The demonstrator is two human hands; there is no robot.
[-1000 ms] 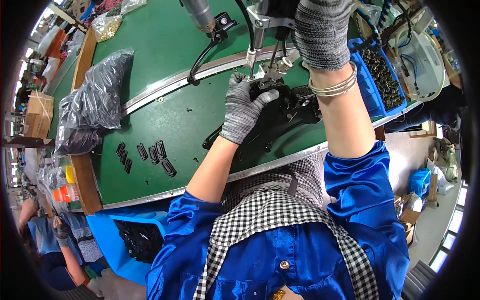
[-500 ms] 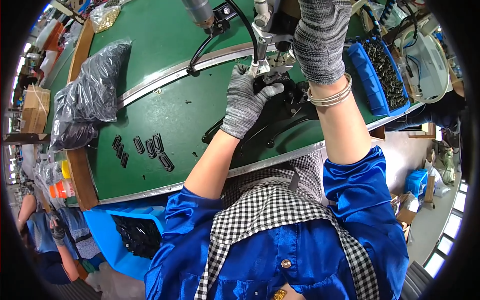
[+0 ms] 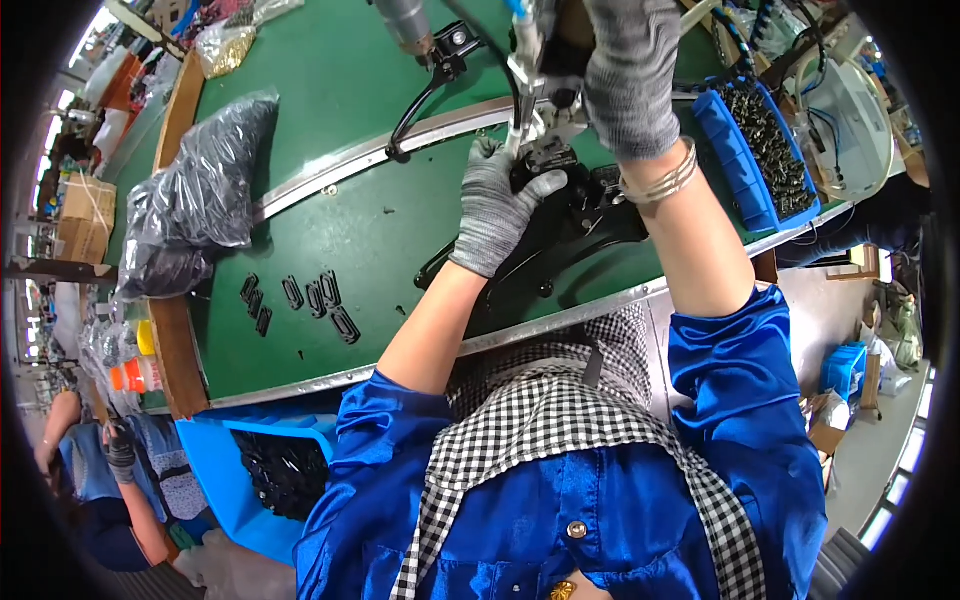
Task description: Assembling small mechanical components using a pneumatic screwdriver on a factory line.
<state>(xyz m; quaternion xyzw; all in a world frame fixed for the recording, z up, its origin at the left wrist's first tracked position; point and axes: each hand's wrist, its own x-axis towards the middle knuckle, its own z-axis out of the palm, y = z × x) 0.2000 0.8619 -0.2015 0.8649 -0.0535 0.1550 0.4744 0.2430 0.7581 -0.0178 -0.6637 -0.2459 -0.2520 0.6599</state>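
My left hand (image 3: pixel 492 208), in a grey knitted glove, is closed around a black block-shaped part (image 3: pixel 548 160), with the thumb along its near side. The part sits just below a metal fixture (image 3: pixel 530 70) with white tubing. My right hand (image 3: pixel 632 85), gloved alike, is raised beside the fixture at the upper edge; its fingers are out of sight, so what it holds cannot be made out. Close by on the green table lie black curved levers (image 3: pixel 590 245) with dark fittings, partly behind my left hand.
A blue bin of small dark screws (image 3: pixel 765 150) stands at the right. Several black oval gaskets (image 3: pixel 320 295) lie on the left, near a stuffed plastic bag (image 3: pixel 195 190). A cylindrical tool (image 3: pixel 405 25) hangs above another black lever (image 3: pixel 425 95). A blue tub (image 3: pixel 220 480) holds black parts below.
The black part in my left hand shows more of its top face and sits slightly clear of the fixture. My right hand has shifted a little. The whole view has moved slightly.
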